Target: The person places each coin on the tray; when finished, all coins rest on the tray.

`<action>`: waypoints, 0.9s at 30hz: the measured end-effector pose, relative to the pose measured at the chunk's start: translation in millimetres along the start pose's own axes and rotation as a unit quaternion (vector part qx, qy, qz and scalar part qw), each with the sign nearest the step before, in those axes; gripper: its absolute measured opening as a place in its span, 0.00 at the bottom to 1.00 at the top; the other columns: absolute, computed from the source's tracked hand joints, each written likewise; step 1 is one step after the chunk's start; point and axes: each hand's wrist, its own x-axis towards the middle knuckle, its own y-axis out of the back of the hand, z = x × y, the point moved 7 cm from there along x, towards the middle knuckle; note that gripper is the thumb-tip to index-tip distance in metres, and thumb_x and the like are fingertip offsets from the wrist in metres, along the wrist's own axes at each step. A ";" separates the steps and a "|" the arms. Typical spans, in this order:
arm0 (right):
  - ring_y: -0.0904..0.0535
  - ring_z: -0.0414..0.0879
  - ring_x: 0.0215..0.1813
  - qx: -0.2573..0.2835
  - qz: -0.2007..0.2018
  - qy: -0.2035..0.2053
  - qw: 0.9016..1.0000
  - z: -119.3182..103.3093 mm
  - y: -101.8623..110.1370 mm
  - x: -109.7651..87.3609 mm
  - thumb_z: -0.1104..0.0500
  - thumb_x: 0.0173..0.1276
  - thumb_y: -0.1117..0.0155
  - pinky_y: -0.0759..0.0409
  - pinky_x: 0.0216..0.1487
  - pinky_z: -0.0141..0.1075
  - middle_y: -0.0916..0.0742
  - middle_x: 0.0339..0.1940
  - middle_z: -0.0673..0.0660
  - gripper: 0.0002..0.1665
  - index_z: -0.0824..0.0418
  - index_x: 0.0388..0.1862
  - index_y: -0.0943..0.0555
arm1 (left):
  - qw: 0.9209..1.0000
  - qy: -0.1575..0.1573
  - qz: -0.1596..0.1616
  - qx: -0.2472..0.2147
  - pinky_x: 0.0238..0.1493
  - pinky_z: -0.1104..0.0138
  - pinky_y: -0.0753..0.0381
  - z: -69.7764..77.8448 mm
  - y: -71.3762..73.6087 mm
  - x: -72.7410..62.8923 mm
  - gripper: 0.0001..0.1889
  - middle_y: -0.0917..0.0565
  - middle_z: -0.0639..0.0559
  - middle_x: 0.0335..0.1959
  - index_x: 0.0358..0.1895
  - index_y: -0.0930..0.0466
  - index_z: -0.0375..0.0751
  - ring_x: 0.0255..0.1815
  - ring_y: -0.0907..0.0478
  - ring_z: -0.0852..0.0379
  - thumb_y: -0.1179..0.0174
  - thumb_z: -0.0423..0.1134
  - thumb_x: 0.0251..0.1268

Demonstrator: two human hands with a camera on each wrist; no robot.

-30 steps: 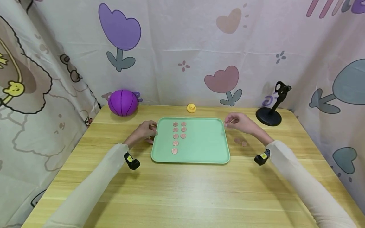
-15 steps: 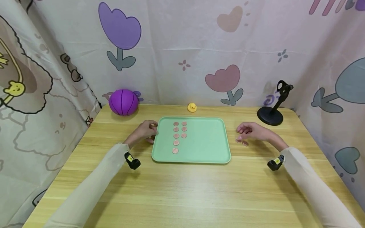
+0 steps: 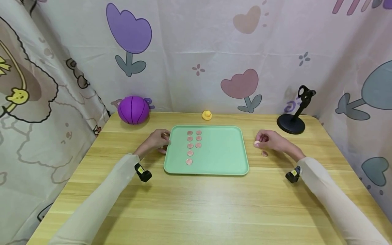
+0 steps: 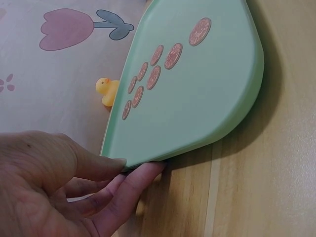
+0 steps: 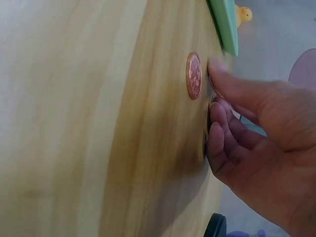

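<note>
My left hand holds the left rim of a pale green tray, thumb on top and fingers beneath, as the left wrist view shows. Several copper coins lie flat on the tray's left part, in two columns; the right-hand column is shorter, with three coins. Right of the tray, my right hand is low over the table and pinches a coin between thumb and fingertips. Another coin lies flat on the wood just in front of that hand.
On the wooden table, a purple ball sits at the back left and a small yellow rubber duck behind the tray. A black stand is at the back right. A printed curtain hangs behind.
My right hand has moved right, away from the tray's edge, to the two loose coins and picked up one of them. The left hand has stayed at the tray's rim.
</note>
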 end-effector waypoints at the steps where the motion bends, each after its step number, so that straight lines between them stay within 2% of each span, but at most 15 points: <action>1: 0.23 0.46 0.34 -0.010 0.012 0.000 1.000 -0.7 1.9 1.3 0.65 0.73 0.30 0.24 0.36 0.27 0.17 0.36 0.62 0.08 0.68 0.40 0.21 | 1.000 -0.001 -0.001 -0.001 0.36 0.63 0.06 0.0 0.0 -0.2 0.28 0.26 0.38 0.48 0.75 0.37 0.25 0.43 0.21 0.49 0.44 0.25 0.75; 5: 0.23 0.44 0.34 -0.020 0.052 -0.001 0.998 -1.8 8.2 6.1 0.66 0.72 0.29 0.22 0.32 0.26 0.15 0.33 0.62 0.08 0.69 0.38 0.21 | 1.000 0.001 -0.001 -0.004 0.36 0.63 0.06 -0.1 0.2 -0.6 0.28 0.26 0.38 0.48 0.75 0.36 0.25 0.42 0.21 0.49 0.44 0.25 0.75; 12: 0.15 0.43 0.36 0.048 0.036 -0.028 0.998 -5.6 4.6 11.6 0.64 0.77 0.35 0.10 0.38 0.32 0.11 0.38 0.67 0.10 0.74 0.44 0.19 | 1.000 -0.006 -0.006 -0.009 0.34 0.65 0.07 2.6 0.1 -3.8 0.28 0.26 0.40 0.46 0.74 0.36 0.24 0.40 0.22 0.52 0.45 0.25 0.75; 18: 0.13 0.46 0.37 0.078 0.033 -0.036 0.996 -20.5 -2.1 17.9 0.65 0.78 0.36 0.09 0.40 0.34 0.10 0.40 0.69 0.10 0.75 0.46 0.18 | 1.000 -0.005 -0.005 -0.010 0.33 0.65 0.07 2.3 0.4 -4.1 0.28 0.26 0.41 0.46 0.75 0.37 0.24 0.40 0.22 0.52 0.44 0.26 0.75; 27: 0.12 0.45 0.40 0.136 0.019 -0.075 0.988 -43.2 -18.2 28.2 0.67 0.79 0.40 0.07 0.47 0.39 0.11 0.45 0.71 0.14 0.81 0.53 0.20 | 1.000 -0.007 -0.007 -0.014 0.34 0.64 0.07 1.8 -0.1 -3.3 0.28 0.26 0.40 0.46 0.75 0.37 0.24 0.41 0.22 0.51 0.44 0.26 0.75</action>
